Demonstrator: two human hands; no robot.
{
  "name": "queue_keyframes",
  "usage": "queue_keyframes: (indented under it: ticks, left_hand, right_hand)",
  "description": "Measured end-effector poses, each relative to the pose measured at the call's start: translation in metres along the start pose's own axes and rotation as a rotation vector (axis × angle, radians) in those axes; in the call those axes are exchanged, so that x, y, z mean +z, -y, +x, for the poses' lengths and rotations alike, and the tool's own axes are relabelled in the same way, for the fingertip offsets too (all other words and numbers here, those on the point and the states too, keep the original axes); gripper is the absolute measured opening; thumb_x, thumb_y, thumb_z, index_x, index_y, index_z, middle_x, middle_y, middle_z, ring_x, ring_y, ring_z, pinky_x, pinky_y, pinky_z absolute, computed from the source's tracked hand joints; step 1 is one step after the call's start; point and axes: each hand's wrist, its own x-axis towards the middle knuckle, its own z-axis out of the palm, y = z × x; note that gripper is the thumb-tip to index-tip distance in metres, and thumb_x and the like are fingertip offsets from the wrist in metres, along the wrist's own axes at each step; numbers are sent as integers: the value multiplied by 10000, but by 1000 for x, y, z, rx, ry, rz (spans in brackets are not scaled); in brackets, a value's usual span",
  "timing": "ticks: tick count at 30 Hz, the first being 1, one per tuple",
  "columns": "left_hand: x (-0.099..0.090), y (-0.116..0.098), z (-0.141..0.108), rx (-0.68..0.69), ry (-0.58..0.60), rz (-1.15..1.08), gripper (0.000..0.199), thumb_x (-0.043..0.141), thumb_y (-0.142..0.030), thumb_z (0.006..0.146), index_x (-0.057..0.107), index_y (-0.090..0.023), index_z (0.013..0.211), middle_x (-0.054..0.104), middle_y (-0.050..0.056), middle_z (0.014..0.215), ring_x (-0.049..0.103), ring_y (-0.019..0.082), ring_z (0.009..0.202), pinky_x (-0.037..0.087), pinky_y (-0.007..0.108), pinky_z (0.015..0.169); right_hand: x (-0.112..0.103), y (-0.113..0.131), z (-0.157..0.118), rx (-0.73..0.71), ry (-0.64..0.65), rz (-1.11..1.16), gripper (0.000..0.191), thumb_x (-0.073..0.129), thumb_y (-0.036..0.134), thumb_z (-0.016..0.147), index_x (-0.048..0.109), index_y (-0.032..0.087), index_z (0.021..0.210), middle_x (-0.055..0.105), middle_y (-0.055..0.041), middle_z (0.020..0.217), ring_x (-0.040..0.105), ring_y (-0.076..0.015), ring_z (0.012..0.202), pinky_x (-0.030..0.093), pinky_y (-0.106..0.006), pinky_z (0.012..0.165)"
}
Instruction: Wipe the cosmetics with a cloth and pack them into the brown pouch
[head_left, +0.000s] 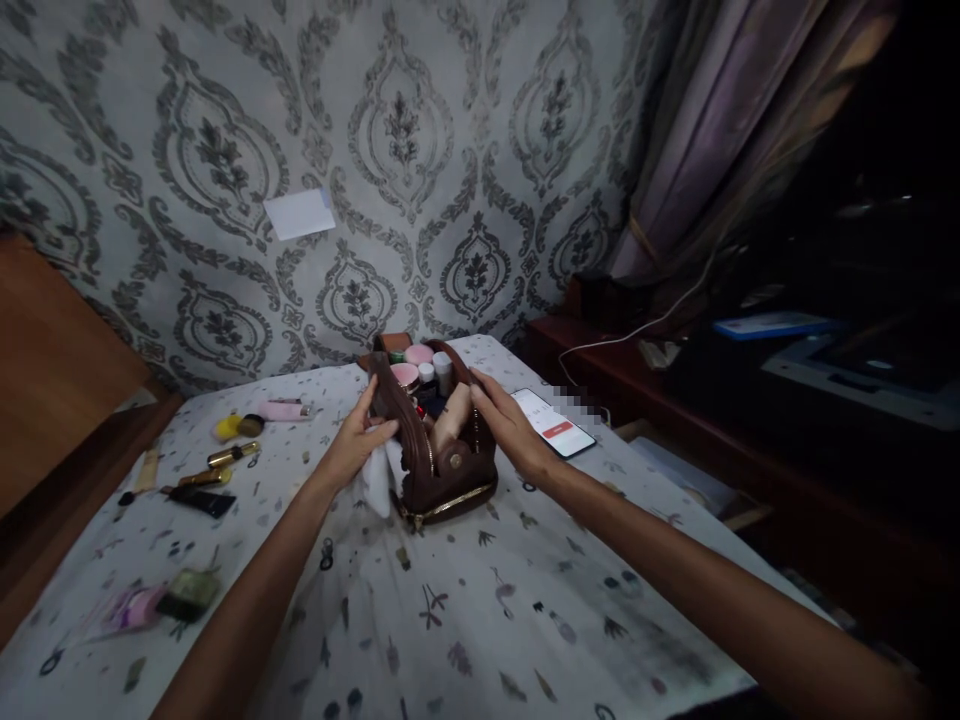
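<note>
A dark brown zippered bag stands with its top spread apart on the patterned sheet. My left hand grips its left side, with the thumb near the rim. On the opposite side, my right hand is closed on the bag's right edge. Just below my left fingers hangs a crumpled white tissue or cloth; I cannot tell whether that hand also holds it. Inside the bag show a beige item, white-capped bottles and pink round containers. The bag's lower contents are hidden.
To the left lie a pink tube, a yellow item, gold tubes and a black tube. Nearer are a green box-like item and a purple-pink package. A lit phone rests right of the bag.
</note>
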Motion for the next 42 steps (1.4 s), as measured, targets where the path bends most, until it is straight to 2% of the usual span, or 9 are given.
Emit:
queue_keyframes:
  ticks: [6, 10, 13, 16, 18, 21, 30, 37, 42]
  left_hand:
    - [8, 0, -16, -29, -108, -124, 1159, 843, -438, 673, 148, -239, 1579, 686, 73, 1128, 654, 160, 818, 522, 277, 768]
    - [7, -8, -43, 1, -334, -66, 731, 740, -518, 775, 457, -224, 1382, 586, -30, 747, 535, 119, 613, 445, 228, 597]
    - [16, -19, -72, 92, -479, 37, 433, 602, -560, 879, 577, -219, 1144, 492, -42, 702, 465, 112, 591, 405, 228, 573]
    - [29, -25, -103, 183, -455, 204, 359, 433, -515, 980, 598, -220, 1098, 543, 4, 821, 538, 152, 747, 465, 281, 732]
    - [33, -22, -122, 251, -352, 359, 364, 370, -465, 1008, 621, -217, 1097, 589, 53, 952, 567, 199, 925, 464, 353, 883]
    - [28, -10, -146, 341, -232, 584, 344, 416, -418, 998, 624, -200, 1163, 584, 120, 1150, 513, 261, 1150, 414, 445, 1023]
    - [-19, 12, -177, 199, -218, 566, 446, 457, -343, 991, 427, -193, 1409, 543, 148, 1363, 508, 246, 1290, 400, 430, 1102]
    - [-64, 7, -170, 109, -364, 734, 243, 409, -331, 993, 592, -201, 1085, 701, 84, 1038, 652, 219, 970, 481, 341, 874]
    - [-86, -9, -158, -105, -318, 1258, 291, 371, -346, 1008, 611, -235, 886, 698, 33, 792, 643, 193, 739, 422, 273, 670]
  right_hand:
    - [-6, 6, -6, 68, -59, -117, 651, 450, 614, 932, 526, 173, 1404, 514, -145, 1481, 444, -298, 1401, 304, -518, 1194]
    - [5, 35, -42, -267, -262, -237, 506, 502, 505, 948, 582, 180, 1327, 543, -170, 1424, 494, -317, 1339, 396, -540, 1114]
    - [34, 56, -82, -324, 38, -127, 320, 541, 415, 951, 673, 230, 1177, 709, -109, 1077, 679, -237, 986, 562, -379, 865]
    - [78, 60, -109, 20, 338, 74, 513, 511, 495, 950, 562, 215, 1377, 728, -86, 973, 680, -195, 751, 572, -329, 693]
    - [105, 55, -114, 159, 399, 245, 504, 577, 560, 885, 685, 186, 1205, 729, -77, 908, 666, -207, 764, 563, -335, 709]
    - [131, 49, -110, 334, 384, 485, 385, 772, 536, 703, 750, 175, 833, 702, -35, 756, 632, -190, 718, 525, -297, 683]
    - [181, 57, -107, 909, 238, 922, 442, 950, 275, 362, 662, 179, 683, 603, 63, 590, 515, -81, 517, 394, -193, 507]
    - [192, 36, -108, 653, 370, 790, 419, 850, 489, 617, 694, 169, 839, 698, -15, 735, 592, -123, 551, 414, -243, 552]
    - [190, 27, -111, 462, 472, 605, 463, 747, 600, 726, 694, 172, 896, 716, -59, 795, 593, -139, 561, 430, -268, 548]
